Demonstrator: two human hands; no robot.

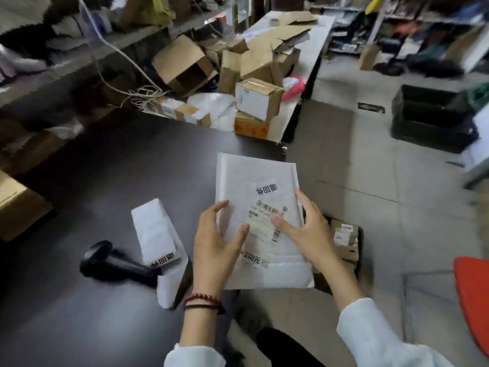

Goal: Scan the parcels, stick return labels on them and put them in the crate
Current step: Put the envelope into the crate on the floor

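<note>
Fingers (220, 207) of left hand (211, 242) and right hand (309, 229) pinching white parcel (246, 176) by long edges, long axis pointing away

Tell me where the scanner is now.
In the head view the scanner lies on the dark table at lower left, right beside the small white parcel, left of the left hand gripping the big envelope.

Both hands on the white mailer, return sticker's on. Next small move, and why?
Probably lower the white mailer right and down into the crate. The return label is already stuck on, the scanner lies set down, and the left hand and right hand grip the mailer just beside that crate. Whether it was scanned doesn't show.
</note>
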